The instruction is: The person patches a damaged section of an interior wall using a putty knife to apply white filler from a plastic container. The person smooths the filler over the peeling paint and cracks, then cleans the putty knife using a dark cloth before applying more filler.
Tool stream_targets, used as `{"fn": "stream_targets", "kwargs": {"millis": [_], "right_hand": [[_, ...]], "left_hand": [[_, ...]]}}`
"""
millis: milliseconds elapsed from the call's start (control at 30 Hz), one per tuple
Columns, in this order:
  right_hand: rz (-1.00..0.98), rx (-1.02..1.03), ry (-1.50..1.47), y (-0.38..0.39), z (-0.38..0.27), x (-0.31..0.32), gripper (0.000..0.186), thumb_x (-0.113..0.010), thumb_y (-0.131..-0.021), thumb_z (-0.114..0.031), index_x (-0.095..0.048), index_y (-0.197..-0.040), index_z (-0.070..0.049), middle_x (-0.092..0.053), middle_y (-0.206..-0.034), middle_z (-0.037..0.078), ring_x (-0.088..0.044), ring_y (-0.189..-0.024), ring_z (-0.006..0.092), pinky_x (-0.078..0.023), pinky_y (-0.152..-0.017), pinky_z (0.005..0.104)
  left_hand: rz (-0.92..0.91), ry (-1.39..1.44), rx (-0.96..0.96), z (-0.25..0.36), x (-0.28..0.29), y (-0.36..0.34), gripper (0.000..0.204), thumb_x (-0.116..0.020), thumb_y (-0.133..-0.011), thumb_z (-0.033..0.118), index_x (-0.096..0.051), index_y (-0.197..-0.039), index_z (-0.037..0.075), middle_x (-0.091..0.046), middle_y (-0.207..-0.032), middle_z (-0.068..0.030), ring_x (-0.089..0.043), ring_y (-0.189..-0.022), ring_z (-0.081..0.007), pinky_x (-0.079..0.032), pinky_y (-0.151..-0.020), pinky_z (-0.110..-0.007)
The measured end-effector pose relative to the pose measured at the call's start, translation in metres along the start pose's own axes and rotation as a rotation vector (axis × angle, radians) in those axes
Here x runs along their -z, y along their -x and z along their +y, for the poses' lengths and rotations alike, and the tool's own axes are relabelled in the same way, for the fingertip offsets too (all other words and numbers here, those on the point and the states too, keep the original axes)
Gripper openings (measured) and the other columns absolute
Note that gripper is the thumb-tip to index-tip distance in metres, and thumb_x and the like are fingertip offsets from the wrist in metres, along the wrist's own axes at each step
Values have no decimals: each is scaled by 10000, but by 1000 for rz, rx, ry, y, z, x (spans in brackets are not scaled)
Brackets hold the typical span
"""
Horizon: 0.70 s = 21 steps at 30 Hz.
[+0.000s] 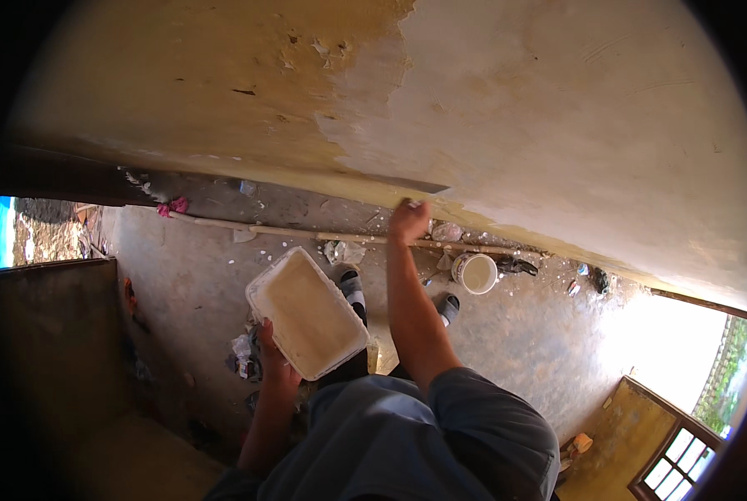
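Note:
In the head view my right hand is raised at the yellowed wall, closed on the handle of a flat trowel; its metal blade lies along the wall at the lower edge of a pale smoothed coat. The upper left of the wall has flaking paint. My left hand grips the near left side of a white rectangular tub holding a beige, wet-looking material, held out at waist height below and left of my right hand.
Below are the concrete floor, my sandalled feet, a long pole along the wall base, a white bucket, a pink cloth and scattered scraps. Openings show at both sides; a wooden window panel stands at lower right.

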State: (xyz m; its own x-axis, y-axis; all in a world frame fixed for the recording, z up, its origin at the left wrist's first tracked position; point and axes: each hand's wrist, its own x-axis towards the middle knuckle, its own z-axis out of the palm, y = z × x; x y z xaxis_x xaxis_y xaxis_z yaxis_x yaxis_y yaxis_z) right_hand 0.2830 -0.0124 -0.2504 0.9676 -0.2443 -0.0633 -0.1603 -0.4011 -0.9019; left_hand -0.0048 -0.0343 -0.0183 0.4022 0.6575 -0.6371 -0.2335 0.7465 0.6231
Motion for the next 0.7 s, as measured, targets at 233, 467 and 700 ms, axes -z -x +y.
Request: {"fn": "stream_targets", "kwargs": {"millis": [233, 467, 700], "right_hand": [[-866, 585, -51, 127, -74, 20, 88, -598, -758, -133, -579, -798, -57, -593, -779, 196, -582, -765, 414, -486, -669, 446], [-593, 92, -603, -30, -97, 201, 86, -602, -875, -45, -517, -859, -41, -600, -750, 48, -584, -632, 117, -466, -538, 231], [-635, 253, -186, -78, -232, 351, 184, -597, -896, -177, -581, -863, 3, -591, -653, 29, -541, -604, 92, -416, -534, 244]], "left_hand": [[-23, 59, 3, 5, -5, 8, 646, -505, -875, 451, -348, -1365, 61, -480, -1301, -132, -494, -1177, -306, -421, -974, -441], [-154, 115, 31, -28, -40, -4, 590, -569, -870, 352, -391, -1313, 6, -521, -1243, -141, -521, -1148, -271, -456, -947, -423], [-343, 47, 104, -69, -121, -6, 376, -549, -918, 248, -490, -1182, -13, -599, -1091, -116, -635, -935, -190, -557, -747, -303]]}}
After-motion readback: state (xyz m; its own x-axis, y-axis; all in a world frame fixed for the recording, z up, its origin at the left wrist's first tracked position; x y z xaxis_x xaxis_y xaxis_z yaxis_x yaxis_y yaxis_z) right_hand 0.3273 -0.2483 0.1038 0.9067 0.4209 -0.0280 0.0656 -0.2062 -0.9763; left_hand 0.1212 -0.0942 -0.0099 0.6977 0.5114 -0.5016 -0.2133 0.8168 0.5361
